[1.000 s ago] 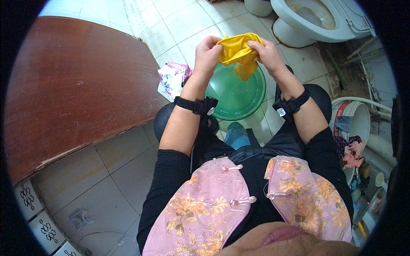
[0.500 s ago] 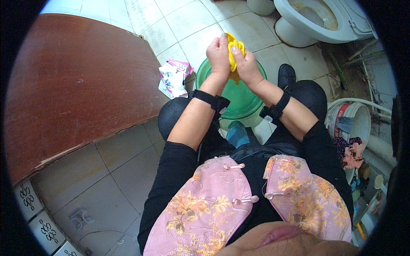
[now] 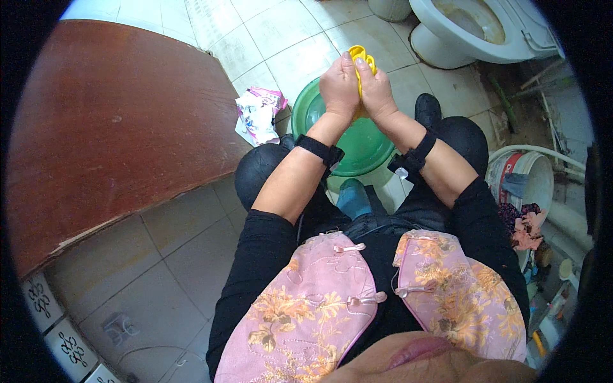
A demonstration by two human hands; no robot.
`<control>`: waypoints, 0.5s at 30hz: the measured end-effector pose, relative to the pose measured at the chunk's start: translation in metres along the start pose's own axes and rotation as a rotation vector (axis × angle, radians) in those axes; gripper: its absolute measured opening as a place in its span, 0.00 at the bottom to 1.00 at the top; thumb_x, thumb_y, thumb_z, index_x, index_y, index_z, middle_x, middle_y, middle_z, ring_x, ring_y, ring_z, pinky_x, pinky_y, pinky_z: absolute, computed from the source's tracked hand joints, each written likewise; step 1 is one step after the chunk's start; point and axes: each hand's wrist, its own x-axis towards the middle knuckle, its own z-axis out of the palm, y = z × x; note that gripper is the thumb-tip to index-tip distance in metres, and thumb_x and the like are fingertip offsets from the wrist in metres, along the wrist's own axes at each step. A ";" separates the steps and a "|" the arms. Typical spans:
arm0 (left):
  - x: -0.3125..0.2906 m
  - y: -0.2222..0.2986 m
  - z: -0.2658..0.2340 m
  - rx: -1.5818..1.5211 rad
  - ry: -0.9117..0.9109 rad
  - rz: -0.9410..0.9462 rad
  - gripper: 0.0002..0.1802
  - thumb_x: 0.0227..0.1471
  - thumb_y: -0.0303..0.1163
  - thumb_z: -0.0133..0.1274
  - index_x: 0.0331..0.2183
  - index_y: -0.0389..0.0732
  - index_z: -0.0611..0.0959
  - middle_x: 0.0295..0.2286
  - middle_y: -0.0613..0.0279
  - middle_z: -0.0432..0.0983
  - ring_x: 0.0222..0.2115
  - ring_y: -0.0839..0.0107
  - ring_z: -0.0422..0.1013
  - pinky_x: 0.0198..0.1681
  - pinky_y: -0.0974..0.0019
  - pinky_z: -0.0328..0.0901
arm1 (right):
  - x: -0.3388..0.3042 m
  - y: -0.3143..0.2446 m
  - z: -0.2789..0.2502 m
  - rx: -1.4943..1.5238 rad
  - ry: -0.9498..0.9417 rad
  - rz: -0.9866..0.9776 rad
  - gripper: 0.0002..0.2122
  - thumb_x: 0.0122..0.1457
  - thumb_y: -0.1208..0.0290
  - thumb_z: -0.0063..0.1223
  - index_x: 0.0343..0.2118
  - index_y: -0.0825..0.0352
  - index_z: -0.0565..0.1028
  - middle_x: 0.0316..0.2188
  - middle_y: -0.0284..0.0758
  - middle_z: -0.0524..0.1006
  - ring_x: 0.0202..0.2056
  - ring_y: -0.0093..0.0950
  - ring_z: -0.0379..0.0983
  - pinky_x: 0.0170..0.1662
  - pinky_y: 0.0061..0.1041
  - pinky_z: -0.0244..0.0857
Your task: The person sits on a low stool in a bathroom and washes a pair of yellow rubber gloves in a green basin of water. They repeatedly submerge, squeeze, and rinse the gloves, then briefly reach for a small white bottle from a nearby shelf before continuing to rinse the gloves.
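A bunched yellow cloth (image 3: 358,52) is squeezed between my two hands, above the far part of a round green basin (image 3: 299,113). My left hand (image 3: 339,89) is closed in a fist around one side of it. Pressed in from the other side, my right hand (image 3: 378,94) also grips it, thumb pointing away from me. Folds of the cloth stick out past both thumbs, and the rest is hidden inside my hands. The basin stands on the floor between my feet, and my hands and forearms cover part of it.
A white and pink plastic package (image 3: 260,115) lies left of the basin, beside a brown wooden door (image 3: 121,127). At the far right stands a white toilet (image 3: 440,48). A white bucket (image 3: 539,175) with cloths around it is to the right of my knee.
Both hands have shifted slightly right with the yellow cloth and closed tighter together around it. Less of the cloth shows now.
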 end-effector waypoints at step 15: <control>0.013 -0.005 -0.013 -0.383 -0.183 -0.193 0.20 0.58 0.38 0.46 0.20 0.34 0.75 0.15 0.68 0.65 0.18 0.81 0.59 0.21 0.71 0.58 | -0.003 -0.030 -0.022 0.354 -0.243 0.185 0.15 0.60 0.60 0.47 0.35 0.69 0.72 0.28 0.30 0.74 0.28 0.18 0.70 0.34 0.20 0.66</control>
